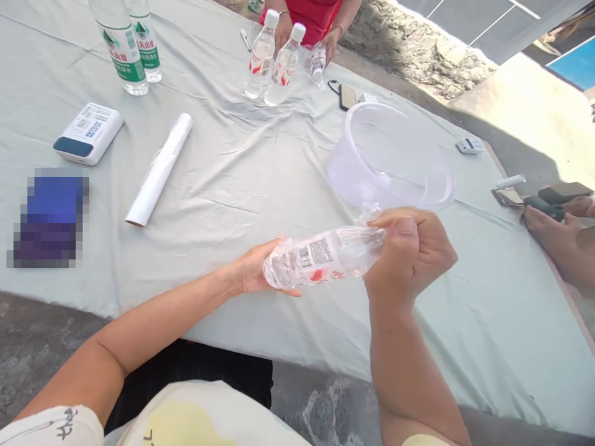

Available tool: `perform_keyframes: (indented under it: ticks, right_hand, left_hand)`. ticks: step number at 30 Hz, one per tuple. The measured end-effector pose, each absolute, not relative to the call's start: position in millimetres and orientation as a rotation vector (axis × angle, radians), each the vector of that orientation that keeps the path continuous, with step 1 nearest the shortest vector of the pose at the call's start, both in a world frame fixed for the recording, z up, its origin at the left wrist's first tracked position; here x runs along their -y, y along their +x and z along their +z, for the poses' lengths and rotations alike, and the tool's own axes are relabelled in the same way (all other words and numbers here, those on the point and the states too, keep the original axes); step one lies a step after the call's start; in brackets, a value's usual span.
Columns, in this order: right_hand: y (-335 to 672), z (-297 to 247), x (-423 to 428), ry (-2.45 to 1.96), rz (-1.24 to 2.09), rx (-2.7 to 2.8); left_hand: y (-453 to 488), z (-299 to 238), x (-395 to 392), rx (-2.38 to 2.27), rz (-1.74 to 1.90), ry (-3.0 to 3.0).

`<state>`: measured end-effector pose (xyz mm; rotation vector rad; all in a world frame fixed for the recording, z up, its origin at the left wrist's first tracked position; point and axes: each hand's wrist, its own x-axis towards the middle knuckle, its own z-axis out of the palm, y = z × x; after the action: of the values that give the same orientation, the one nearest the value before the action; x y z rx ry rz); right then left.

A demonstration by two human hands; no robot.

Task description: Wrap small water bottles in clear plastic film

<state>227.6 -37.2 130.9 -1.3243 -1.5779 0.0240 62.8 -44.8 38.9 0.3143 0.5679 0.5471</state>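
A clear plastic bottle (320, 257) with a red-and-white label and a barcode lies almost level above the table's near edge, covered in crinkled clear film. My left hand (260, 267) cups its base from beneath, fingers reaching under and behind it. Closed in a fist, my right hand (411, 248) grips the neck end, and bunched film (369, 212) sticks out past the thumb side. The cap end is hidden by that fist. Just behind the right hand stands a translucent round basin (341, 170).
A white roll (160, 170), a power bank (88, 133) and a blurred dark item (51, 217) lie on the left. Green-labelled bottles (123, 59) and red-labelled bottles (283, 71) stand farther back. A person's hand (331, 43) across the table holds another bottle; another person's hands (558, 235) are at right.
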Motion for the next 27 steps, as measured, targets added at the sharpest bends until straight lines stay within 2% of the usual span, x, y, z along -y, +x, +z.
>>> perform_keyframes:
  ticks: [4, 11, 14, 19, 21, 27]
  right_hand:
    - [205.1, 112.9, 9.8, -1.314, 0.156, 1.656]
    - [191.7, 92.3, -65.7, -1.437, 0.592, 1.672]
    - [187.7, 104.1, -103.0, -1.419, 0.462, 1.701]
    - [182.6, 135.6, -184.4, -1.605, -0.133, 1.706]
    - [179.1, 142.1, -213.8, -1.736, -0.258, 1.727]
    - [166.7, 135.5, -253.6, -1.991, -0.142, 1.851]
  left_hand:
    - [45.9, 24.2, 37.7, -0.494, 0.634, 0.259]
    - [36.9, 8.6, 18.7, -0.379, 0.747, 0.244]
    - [40.5, 5.2, 15.4, -0.375, 0.836, 0.136]
    - [42.6, -5.3, 18.3, -0.408, 0.725, 0.186]
    - [41.9, -8.3, 18.9, -0.411, 0.697, 0.244]
    - [40.3, -9.6, 18.8, -0.401, 0.71, 0.272]
